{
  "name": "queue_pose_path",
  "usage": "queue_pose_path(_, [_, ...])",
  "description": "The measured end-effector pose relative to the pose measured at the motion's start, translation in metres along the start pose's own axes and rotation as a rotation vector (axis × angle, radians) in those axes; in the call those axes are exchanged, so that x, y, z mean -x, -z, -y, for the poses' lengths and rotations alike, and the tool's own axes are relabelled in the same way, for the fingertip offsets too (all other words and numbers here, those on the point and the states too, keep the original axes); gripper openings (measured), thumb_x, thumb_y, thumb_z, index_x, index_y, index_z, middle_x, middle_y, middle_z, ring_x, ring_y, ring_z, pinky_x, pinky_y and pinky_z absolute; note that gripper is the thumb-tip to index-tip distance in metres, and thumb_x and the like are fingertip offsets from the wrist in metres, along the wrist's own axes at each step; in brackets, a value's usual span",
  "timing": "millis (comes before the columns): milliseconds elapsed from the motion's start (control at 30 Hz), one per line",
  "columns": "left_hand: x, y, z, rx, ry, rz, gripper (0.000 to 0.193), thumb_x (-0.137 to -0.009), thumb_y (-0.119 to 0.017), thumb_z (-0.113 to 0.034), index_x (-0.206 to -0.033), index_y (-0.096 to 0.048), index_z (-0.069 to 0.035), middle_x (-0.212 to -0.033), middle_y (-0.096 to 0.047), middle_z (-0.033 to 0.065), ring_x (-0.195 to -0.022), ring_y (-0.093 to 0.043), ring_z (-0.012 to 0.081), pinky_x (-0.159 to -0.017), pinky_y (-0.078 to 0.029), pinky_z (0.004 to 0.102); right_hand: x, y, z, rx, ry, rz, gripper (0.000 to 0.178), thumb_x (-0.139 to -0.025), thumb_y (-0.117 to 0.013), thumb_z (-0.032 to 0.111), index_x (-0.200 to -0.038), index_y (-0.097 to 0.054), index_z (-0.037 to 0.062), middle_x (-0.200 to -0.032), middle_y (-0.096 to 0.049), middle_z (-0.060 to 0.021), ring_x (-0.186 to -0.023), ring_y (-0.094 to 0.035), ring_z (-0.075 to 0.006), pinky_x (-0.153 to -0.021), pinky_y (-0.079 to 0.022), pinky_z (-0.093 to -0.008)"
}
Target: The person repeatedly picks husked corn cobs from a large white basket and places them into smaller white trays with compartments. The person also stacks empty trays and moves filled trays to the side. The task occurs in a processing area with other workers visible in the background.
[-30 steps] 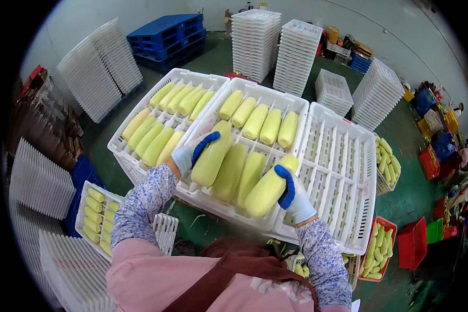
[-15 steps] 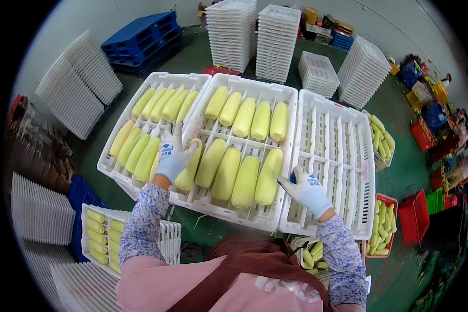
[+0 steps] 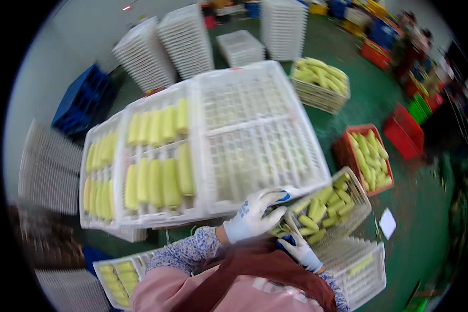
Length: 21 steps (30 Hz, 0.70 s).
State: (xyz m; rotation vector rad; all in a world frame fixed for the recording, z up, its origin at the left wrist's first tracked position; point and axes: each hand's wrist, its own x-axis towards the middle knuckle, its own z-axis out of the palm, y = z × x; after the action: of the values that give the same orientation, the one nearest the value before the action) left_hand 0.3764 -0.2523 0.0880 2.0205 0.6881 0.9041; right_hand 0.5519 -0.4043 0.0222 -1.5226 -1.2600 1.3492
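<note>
My left hand [image 3: 255, 217], in a white glove with blue fingertips, is open at the near edge of the divided white tray [image 3: 213, 210] on the right. Its fingers and thumb are apart with nothing between them. Lower and closer to my body, my right hand [image 3: 299, 252] is open beside a pale crate [image 3: 360, 215] of light green corn ears in husk [image 3: 317, 213]. Nothing shows in that hand, though blur softens its fingers. The middle tray [image 3: 120, 179] holds two rows of corn ears [image 3: 156, 182]; the left tray [image 3: 84, 205] holds more.
An orange crate [image 3: 343, 151] and a cream crate [image 3: 320, 98] of corn stand right of the trays. Stacked white trays [image 3: 184, 41] rise behind them, with a blue pallet [image 3: 80, 99] at left. Another white tray [image 3: 372, 281] lies low on the right.
My view has swung right. My left hand has left the corn in the middle tray for the right tray's near edge. My right hand has moved off that tray, down towards the crate.
</note>
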Motion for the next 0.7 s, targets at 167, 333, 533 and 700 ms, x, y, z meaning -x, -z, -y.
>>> queue_pose_path(167, [-0.031,-0.156,-0.013,0.137,0.055,0.360,0.028,-0.083,-0.067,-0.007,-0.110,-0.062,0.000,-0.108,-0.063,0.0182,-0.099,-0.063,0.0322,-0.086,-0.050,0.0376,0.054,0.066,-0.158,-0.097,-0.266,-0.403,0.032,-0.091,-0.062,0.031,-0.099,-0.058,0.0001,-0.077,-0.063,-0.0195,-0.072,-0.064,-0.0307,-0.066,-0.051,-0.0390])
queue_pose_path(333, [-0.014,-0.309,0.033,0.234,0.236,0.773,0.028,-0.085,-0.067,-0.011,-0.110,-0.062,0.001,-0.103,-0.064,0.0163,-0.095,-0.064,0.0290,-0.083,-0.051,0.0352,0.091,0.128,-0.299,0.051,-0.737,-0.430,0.052,-0.086,-0.061,0.047,-0.106,-0.059,-0.0012,-0.100,-0.065,-0.0274,-0.098,-0.062,-0.0401,-0.085,-0.049,-0.0438])
queue_pose_path(533, [0.048,-0.429,0.157,0.172,0.491,1.002,0.030,-0.087,-0.066,-0.016,-0.112,-0.061,0.001,-0.105,-0.064,0.0145,-0.097,-0.063,0.0265,-0.086,-0.049,0.0322,0.056,0.121,-0.508,0.001,-0.900,-0.559,0.048,-0.084,-0.065,0.042,-0.106,-0.058,0.0004,-0.099,-0.066,-0.0254,-0.093,-0.066,-0.0366,-0.080,-0.052,-0.0426])
queue_pose_path(700, [0.087,-0.500,0.277,0.284,0.979,0.910,0.026,-0.090,-0.064,-0.011,-0.114,-0.061,0.001,-0.103,-0.064,0.0076,-0.088,-0.061,0.0103,-0.081,-0.049,0.0248,-0.021,0.108,-0.655,-1.381,-0.980,-0.912,0.045,-0.085,-0.069,0.039,-0.110,-0.062,0.0031,-0.081,-0.065,-0.0123,-0.069,-0.065,-0.0217,-0.059,-0.054,-0.0377])
